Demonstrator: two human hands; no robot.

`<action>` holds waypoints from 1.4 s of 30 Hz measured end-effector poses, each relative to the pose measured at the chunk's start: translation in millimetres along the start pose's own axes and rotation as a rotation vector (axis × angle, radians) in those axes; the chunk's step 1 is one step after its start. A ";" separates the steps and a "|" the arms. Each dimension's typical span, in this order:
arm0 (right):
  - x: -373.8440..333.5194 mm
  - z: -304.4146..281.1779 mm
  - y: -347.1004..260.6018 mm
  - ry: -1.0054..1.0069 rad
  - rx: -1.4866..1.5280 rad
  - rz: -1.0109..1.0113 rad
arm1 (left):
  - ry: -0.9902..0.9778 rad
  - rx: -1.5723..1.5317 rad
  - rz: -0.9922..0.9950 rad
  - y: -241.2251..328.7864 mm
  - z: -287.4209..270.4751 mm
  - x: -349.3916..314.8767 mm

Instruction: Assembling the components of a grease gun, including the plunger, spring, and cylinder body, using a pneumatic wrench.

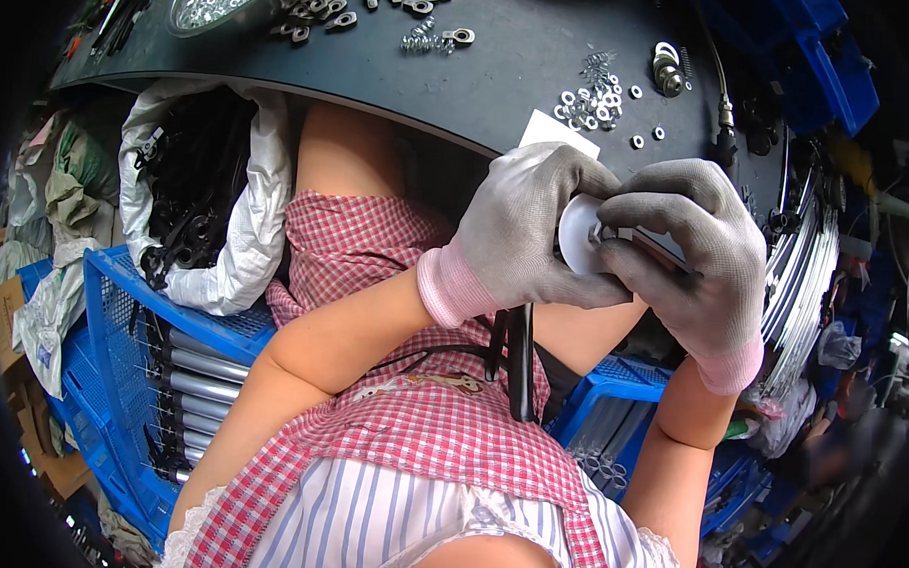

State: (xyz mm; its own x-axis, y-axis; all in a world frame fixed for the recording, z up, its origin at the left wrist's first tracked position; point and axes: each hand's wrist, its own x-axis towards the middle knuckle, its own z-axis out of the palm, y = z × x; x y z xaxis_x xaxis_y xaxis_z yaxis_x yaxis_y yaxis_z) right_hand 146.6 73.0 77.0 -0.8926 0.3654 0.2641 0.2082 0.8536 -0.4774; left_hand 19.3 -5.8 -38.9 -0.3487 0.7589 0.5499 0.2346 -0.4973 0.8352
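My left hand (537, 227), in a grey-coated glove with a pink cuff, is closed round a silvery-white round-ended piece (578, 236). Its round face is turned toward my right hand; the rest of it is hidden by the glove. My right hand (691, 252), gloved the same way, pinches a small metal part (598, 232) against that face. The small part is mostly covered by my fingertips, so its kind cannot be made out. Two black bars (520, 361) hang below my left hand; whether they join the held piece is hidden.
On the dark table (481, 85) lie small metal rings (591, 107), springs (423, 41), metal eyelets (324, 4) and a bowl (224, 1) of small parts. A white sack (262, 197) of black parts stands left, over a blue crate (113, 302) with silver tubes. Metal rods (803, 286) lie right.
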 end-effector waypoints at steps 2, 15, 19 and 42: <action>-0.6 1.1 -0.4 -0.044 -0.033 -0.017 | 0.001 -0.020 -0.033 1.1 -0.5 -0.4; 3.6 -2.0 -12.3 -0.077 -0.003 0.130 | -0.004 -0.014 -0.028 5.5 -2.1 0.7; 7.0 -1.1 -20.3 -0.103 -0.094 0.152 | -0.048 0.022 -0.027 4.3 -5.8 -1.9; -14.3 13.4 -9.4 0.204 0.193 0.251 | -0.081 0.240 0.031 0.6 -14.6 -16.6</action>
State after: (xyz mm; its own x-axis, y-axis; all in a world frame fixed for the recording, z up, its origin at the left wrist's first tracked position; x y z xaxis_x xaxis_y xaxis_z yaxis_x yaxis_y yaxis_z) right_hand 152.0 54.7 66.5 -0.7215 0.6372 0.2710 0.3134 0.6496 -0.6927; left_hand 12.0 -24.8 -47.5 -0.2664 0.7810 0.5648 0.4557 -0.4143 0.7878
